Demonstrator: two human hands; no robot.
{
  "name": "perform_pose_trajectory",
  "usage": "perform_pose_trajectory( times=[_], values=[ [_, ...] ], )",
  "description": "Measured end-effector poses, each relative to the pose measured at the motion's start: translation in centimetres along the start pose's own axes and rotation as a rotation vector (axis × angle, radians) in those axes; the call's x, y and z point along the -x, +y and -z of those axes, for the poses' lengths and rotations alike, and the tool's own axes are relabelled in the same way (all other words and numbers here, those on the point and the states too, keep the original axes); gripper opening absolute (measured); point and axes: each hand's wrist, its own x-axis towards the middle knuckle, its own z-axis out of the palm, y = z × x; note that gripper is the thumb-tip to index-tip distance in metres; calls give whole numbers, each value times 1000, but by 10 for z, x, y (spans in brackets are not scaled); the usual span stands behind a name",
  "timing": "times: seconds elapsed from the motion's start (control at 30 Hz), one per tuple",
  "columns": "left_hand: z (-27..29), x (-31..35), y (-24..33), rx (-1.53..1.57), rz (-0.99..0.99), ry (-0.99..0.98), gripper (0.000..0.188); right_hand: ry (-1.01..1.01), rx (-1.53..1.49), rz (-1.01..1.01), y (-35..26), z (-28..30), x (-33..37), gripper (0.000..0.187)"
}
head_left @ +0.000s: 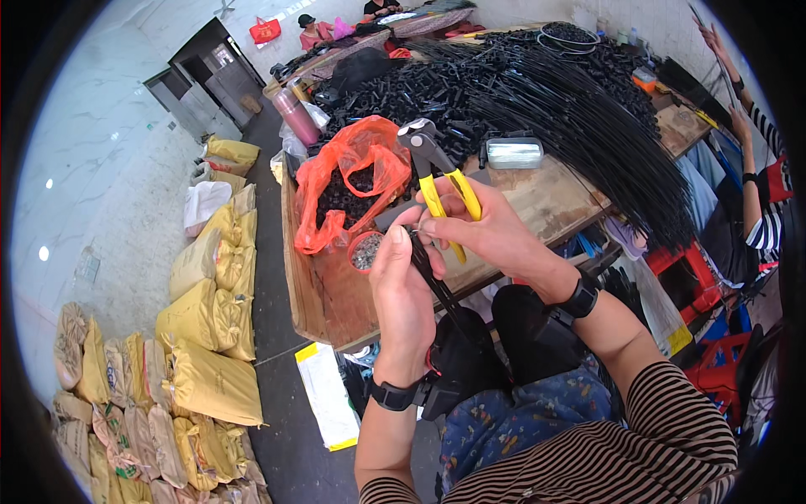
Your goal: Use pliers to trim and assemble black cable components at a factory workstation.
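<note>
In my right hand [491,228] I hold pliers [432,155] with yellow handles, their grey head pointing up and away from me. The thumb and forefinger of that hand pinch at the top of a thin bundle of black rods [445,294]. My left hand [401,290] is closed around the same bundle just below, and the rods slant down towards my lap. Whatever sits between the fingertips is too small to make out. Just beyond my left hand stands a small red tub [364,251] of tiny metal parts. Behind it, an orange plastic bag [315,197] lies open with small black pieces inside.
A wooden table [323,294] carries a big heap of black parts [420,101], long black rods [579,126], a clear-lidded box [515,153] and a pink bottle [295,116]. Filled yellow sacks [217,382] line the left wall. A co-worker's arms [747,160] reach in at right, near red stools [684,286].
</note>
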Motion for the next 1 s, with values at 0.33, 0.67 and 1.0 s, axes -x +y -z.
perform_pose_trajectory(
  times=[0.33,0.67,1.0],
  values=[
    [1,-1,-1,-14,15,-17,41,-64,-101,-24,5,3,0,32],
    [0,-2,-1,-26,13,-19,40,-33,-108,0,5,3,2,34],
    [7,-9,7,103,183,-233,58,-140,153,186,-6,21,-3,35]
  ],
)
